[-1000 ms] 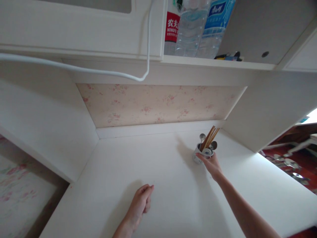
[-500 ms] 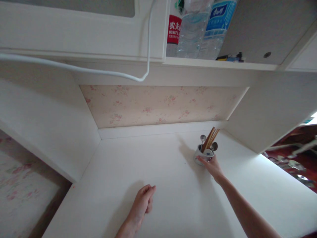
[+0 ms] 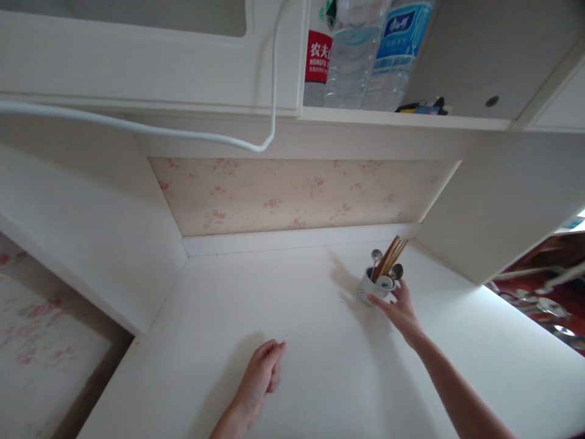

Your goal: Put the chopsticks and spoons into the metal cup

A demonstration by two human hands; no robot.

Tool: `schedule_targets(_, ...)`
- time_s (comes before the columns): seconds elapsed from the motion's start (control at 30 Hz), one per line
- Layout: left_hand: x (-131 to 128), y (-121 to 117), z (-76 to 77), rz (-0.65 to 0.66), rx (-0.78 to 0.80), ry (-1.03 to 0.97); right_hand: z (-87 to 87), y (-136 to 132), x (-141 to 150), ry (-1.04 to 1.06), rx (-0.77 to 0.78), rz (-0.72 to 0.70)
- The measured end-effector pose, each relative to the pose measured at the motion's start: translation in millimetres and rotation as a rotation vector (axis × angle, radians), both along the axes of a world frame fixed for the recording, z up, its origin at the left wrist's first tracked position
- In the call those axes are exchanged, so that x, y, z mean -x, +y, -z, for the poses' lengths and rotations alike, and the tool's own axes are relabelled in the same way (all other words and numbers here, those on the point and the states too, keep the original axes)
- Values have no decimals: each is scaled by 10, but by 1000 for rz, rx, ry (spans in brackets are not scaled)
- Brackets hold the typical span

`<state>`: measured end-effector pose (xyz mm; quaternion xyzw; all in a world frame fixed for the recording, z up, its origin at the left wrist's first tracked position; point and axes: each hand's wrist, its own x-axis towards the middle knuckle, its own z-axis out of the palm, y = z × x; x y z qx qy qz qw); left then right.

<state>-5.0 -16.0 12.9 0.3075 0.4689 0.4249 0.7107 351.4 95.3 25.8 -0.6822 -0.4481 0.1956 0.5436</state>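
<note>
A small white utensil holder (image 3: 365, 291) with holes in its side stands at the back right of the white desktop. Brown chopsticks (image 3: 391, 258), a small metal spoon (image 3: 376, 255), a darker metal spoon (image 3: 397, 270) and a white round-ended piece with a blue mark (image 3: 385, 281) stick out of it. My right hand (image 3: 401, 311) is at the holder's near right side, its thumb and fingers spread apart around the edge; whether the fingertips touch it I cannot tell. My left hand (image 3: 265, 369) is a loose fist above the desktop, with nothing visible in it.
Overhead, a shelf (image 3: 406, 118) bears plastic water bottles (image 3: 351, 61) and small dark and yellow items. A white cable (image 3: 201, 135) hangs across the cabinet front. White side panels (image 3: 503, 201) enclose the desk. Beyond the right panel is a red cluttered area (image 3: 543, 305).
My right hand has loosened from the utensil holder and drawn slightly to the right, its fingers spreading. The holder stays in place. My left hand has hardly moved.
</note>
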Motion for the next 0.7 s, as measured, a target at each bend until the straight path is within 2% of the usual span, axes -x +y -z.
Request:
schedule_targets(0.07, -3, 2, 9, -5, 6, 0, -31, -137, 19, -2, 27, 63)
schedule_targets(0.13, -10, 5, 8, -8, 14, 3, -49, -334, 91, -14, -30, 136)
schedule_targets(0.2, -19, 12, 4, -2, 24, 9, -51, -562, 245, 1, -114, 202)
schedule_targets(0.23, -24, 15, 3, 1, 25, 14, -48, -676, 356, 47, -91, 192)
schedule_targets(0.33, -38, 16, 15, 12, 2, 63, -36, -957, 808, 137, 111, -116)
schedule_targets(0.47, -55, -1, 64, 31, -53, 185, -27, -1136, 1512, 153, 211, -507)
schedule_targets(0.6, -68, -7, 84, 29, -71, 250, 85, -1192, 2066, 185, 269, -701)
schedule_targets(0.7, -75, -2, 51, -26, -81, 286, 239, -1228, 2277, 41, 180, -808)
